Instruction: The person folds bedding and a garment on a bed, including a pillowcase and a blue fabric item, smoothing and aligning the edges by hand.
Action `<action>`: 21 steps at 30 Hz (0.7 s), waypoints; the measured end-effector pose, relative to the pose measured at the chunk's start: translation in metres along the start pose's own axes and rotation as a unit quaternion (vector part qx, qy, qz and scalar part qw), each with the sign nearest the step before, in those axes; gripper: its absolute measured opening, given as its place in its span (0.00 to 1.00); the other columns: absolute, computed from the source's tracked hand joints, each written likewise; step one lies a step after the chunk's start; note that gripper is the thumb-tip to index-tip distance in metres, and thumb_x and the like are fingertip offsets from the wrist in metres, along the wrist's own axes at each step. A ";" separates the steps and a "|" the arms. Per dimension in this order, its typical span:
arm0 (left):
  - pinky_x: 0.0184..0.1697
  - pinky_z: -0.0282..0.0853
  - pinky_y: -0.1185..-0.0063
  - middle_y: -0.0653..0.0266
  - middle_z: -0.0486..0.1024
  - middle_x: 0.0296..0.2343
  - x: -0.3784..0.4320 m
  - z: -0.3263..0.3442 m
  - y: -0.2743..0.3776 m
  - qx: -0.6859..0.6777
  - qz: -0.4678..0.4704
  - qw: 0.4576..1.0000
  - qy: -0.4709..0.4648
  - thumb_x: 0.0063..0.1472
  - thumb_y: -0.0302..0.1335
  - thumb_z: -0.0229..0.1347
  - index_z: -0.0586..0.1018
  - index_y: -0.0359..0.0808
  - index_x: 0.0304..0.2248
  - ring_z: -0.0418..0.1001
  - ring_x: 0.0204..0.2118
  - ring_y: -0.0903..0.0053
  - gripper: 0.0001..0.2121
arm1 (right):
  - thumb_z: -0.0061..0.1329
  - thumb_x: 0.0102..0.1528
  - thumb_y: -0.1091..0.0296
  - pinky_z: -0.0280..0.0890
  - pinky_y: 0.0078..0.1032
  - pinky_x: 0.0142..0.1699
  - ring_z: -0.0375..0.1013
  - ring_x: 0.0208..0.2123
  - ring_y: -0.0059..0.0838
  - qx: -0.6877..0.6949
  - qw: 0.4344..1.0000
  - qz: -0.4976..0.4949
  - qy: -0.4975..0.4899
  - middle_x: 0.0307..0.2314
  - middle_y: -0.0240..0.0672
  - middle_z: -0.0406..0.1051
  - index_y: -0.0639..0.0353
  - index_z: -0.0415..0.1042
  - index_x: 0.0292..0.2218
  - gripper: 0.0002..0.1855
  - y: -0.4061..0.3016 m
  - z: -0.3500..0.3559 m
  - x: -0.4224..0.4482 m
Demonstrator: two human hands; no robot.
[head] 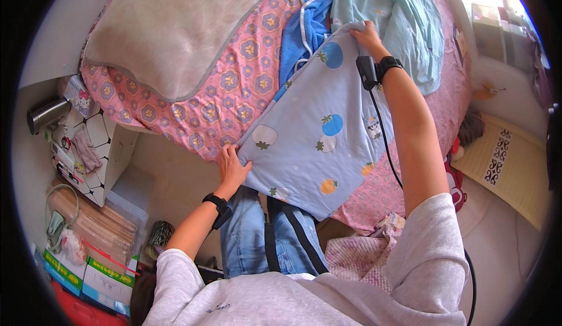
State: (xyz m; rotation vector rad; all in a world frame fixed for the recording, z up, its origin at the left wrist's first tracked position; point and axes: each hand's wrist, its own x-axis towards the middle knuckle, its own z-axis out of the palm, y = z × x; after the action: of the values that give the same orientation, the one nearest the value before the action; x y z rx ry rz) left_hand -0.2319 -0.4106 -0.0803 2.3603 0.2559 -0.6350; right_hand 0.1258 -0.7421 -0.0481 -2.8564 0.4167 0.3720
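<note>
A light blue fabric piece printed with blue, white and orange fruit is stretched between my hands. My left hand pinches its near left corner, thumb on top, at the bed's edge. At the far end, my right hand grips another corner. The cloth slants across the bed, and its lower edge hangs over my jeans. Beneath and beyond it lies a blue towel-like cloth with white cord trim. A pale mint garment or cloth lies rumpled beside my right hand.
The bed has a pink flowered sheet and a beige blanket or pad. At left stands a small cabinet carrying a metal tumbler. Boxes sit lower left. A cream panel stands at right. A black cable hangs from my right wrist device.
</note>
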 end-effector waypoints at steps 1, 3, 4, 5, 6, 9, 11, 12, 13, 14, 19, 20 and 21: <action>0.40 0.49 0.75 0.56 0.54 0.37 0.000 -0.001 0.001 0.012 -0.007 1.000 0.009 0.34 0.36 0.53 0.57 0.34 0.37 0.55 0.39 0.67 0.29 | 0.47 0.33 0.54 0.44 0.35 0.43 0.57 0.39 0.35 0.020 1.000 0.023 -0.007 0.33 0.37 0.61 0.54 0.57 0.38 0.29 0.002 0.006 0.002; 0.41 0.47 0.74 0.55 0.57 0.37 0.001 -0.003 0.003 0.034 -0.018 0.999 0.026 0.33 0.38 0.54 0.55 0.34 0.39 0.56 0.39 0.67 0.32 | 0.48 0.32 0.52 0.45 0.34 0.42 0.58 0.38 0.34 0.050 0.997 0.024 -0.054 0.32 0.39 0.62 0.57 0.57 0.38 0.31 0.009 0.012 0.008; 0.41 0.49 0.75 0.55 0.59 0.35 0.003 -0.001 0.002 0.016 -0.037 0.999 -0.015 0.33 0.38 0.54 0.56 0.34 0.38 0.57 0.38 0.67 0.31 | 0.48 0.31 0.51 0.47 0.32 0.42 0.59 0.37 0.34 0.059 0.994 0.002 -0.094 0.31 0.40 0.62 0.58 0.58 0.37 0.32 0.014 0.010 0.012; 0.40 0.50 0.75 0.54 0.60 0.34 0.006 0.003 -0.001 -0.002 -0.053 0.997 -0.057 0.33 0.38 0.54 0.57 0.34 0.38 0.59 0.37 0.67 0.31 | 0.48 0.31 0.51 0.49 0.30 0.40 0.61 0.35 0.33 0.048 0.990 -0.012 -0.131 0.30 0.40 0.63 0.59 0.59 0.36 0.31 0.024 0.006 0.012; 0.40 0.51 0.75 0.53 0.62 0.33 0.007 0.008 -0.005 -0.020 -0.076 0.992 -0.097 0.33 0.38 0.54 0.59 0.34 0.37 0.60 0.37 0.67 0.30 | 0.48 0.30 0.50 0.51 0.28 0.39 0.62 0.33 0.32 0.039 0.984 -0.032 -0.173 0.29 0.40 0.64 0.60 0.61 0.34 0.31 0.023 0.006 0.010; 0.36 0.56 0.76 0.53 0.66 0.29 0.009 0.011 -0.017 -0.148 -0.032 0.965 -0.213 0.34 0.38 0.54 0.63 0.32 0.34 0.64 0.33 0.66 0.27 | 0.48 0.30 0.49 0.56 0.23 0.33 0.64 0.27 0.31 -0.015 0.967 -0.094 -0.235 0.23 0.41 0.66 0.63 0.65 0.29 0.27 0.003 -0.026 -0.015; 0.34 0.59 0.77 0.53 0.67 0.27 0.010 0.010 -0.014 -0.156 0.023 0.963 -0.220 0.33 0.37 0.54 0.66 0.32 0.32 0.65 0.32 0.66 0.24 | 0.48 0.31 0.49 0.58 0.21 0.28 0.65 0.23 0.30 -0.013 0.972 -0.140 -0.188 0.20 0.41 0.66 0.64 0.67 0.25 0.24 0.022 -0.059 -0.026; 0.32 0.60 0.77 0.53 0.67 0.26 0.007 0.007 -0.021 -0.160 0.037 0.962 -0.216 0.33 0.37 0.54 0.67 0.31 0.31 0.65 0.31 0.66 0.23 | 0.45 0.37 0.55 0.57 0.19 0.27 0.64 0.21 0.22 -0.033 0.972 -0.150 -0.178 0.19 0.35 0.66 0.59 0.67 0.26 0.17 0.005 -0.078 -0.049; 0.32 0.60 0.77 0.53 0.67 0.26 0.007 0.003 -0.018 -0.149 0.050 0.957 -0.242 0.33 0.36 0.54 0.67 0.31 0.30 0.65 0.31 0.66 0.23 | 0.45 0.36 0.53 0.58 0.20 0.27 0.64 0.21 0.24 -0.006 0.977 -0.142 -0.160 0.19 0.36 0.66 0.60 0.67 0.26 0.19 0.017 -0.098 -0.065; 0.32 0.60 0.78 0.53 0.67 0.26 0.006 -0.002 -0.014 -0.137 0.061 0.952 -0.268 0.33 0.36 0.54 0.68 0.32 0.30 0.66 0.31 0.67 0.22 | 0.46 0.36 0.51 0.58 0.21 0.27 0.65 0.21 0.26 0.021 0.981 -0.134 -0.141 0.19 0.37 0.66 0.60 0.68 0.25 0.20 0.033 -0.119 -0.080; 0.30 0.60 0.78 0.55 0.68 0.24 -0.014 -0.030 0.033 -0.060 0.109 0.933 -0.337 0.33 0.32 0.53 0.68 0.34 0.28 0.66 0.28 0.67 0.19 | 0.46 0.35 0.50 0.59 0.21 0.26 0.66 0.21 0.26 0.067 0.992 -0.101 0.023 0.18 0.37 0.66 0.61 0.67 0.23 0.21 0.114 -0.214 -0.197; 0.30 0.60 0.78 0.55 0.68 0.24 -0.017 -0.036 0.045 -0.041 0.140 0.936 -0.320 0.33 0.32 0.53 0.68 0.34 0.28 0.66 0.28 0.66 0.18 | 0.46 0.36 0.52 0.58 0.19 0.26 0.66 0.20 0.26 0.067 0.991 -0.092 0.072 0.17 0.36 0.66 0.61 0.67 0.23 0.19 0.139 -0.228 -0.223; 0.29 0.60 0.78 0.55 0.68 0.23 -0.022 -0.044 0.065 -0.022 0.176 0.937 -0.302 0.33 0.31 0.52 0.68 0.34 0.27 0.66 0.27 0.65 0.17 | 0.45 0.37 0.54 0.58 0.18 0.25 0.66 0.20 0.25 0.065 0.987 -0.079 0.125 0.17 0.35 0.66 0.61 0.67 0.23 0.18 0.167 -0.242 -0.251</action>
State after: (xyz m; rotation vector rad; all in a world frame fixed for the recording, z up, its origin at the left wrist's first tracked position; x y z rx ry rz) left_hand -0.2124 -0.4310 -0.0038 1.9766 -0.4115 -1.1110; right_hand -0.1060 -0.8984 0.2188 -2.7902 0.2431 -0.0422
